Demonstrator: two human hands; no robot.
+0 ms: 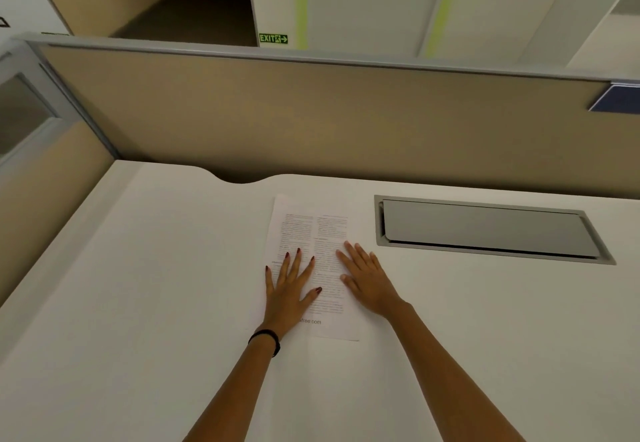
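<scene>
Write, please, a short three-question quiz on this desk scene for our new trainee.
1. True or false: the left hand and the right hand both touch the printed sheet with straight fingers.
2. Which wrist wears the dark band? A) left B) right C) both
3. Fill in: seen from the person, the grey hatch set in the desk lies to the sheet's ____.
Key: 1 true; 2 A; 3 right.
</scene>
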